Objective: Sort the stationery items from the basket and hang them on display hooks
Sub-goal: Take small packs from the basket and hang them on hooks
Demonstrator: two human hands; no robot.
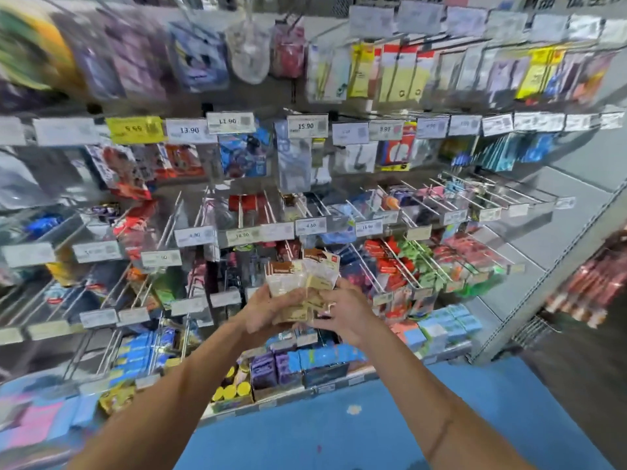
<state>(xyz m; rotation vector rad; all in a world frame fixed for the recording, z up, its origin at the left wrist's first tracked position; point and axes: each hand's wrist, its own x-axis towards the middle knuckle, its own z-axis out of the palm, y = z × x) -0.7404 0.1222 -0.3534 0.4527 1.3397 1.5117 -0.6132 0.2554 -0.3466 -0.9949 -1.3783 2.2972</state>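
In front of the middle rows of the display rack (549, 276), I hold a splayed bundle of cream-and-brown packets (305, 276) between both hands. My left hand (268, 310) curls round its lower end and my right hand (342, 313) pinches it from the other side. The bundle sits loosely, so peeling one packet off could spill the rest onto the blue floor (373, 435). The hooks (364, 265) crowd together, and I could easily thread the wrong one.
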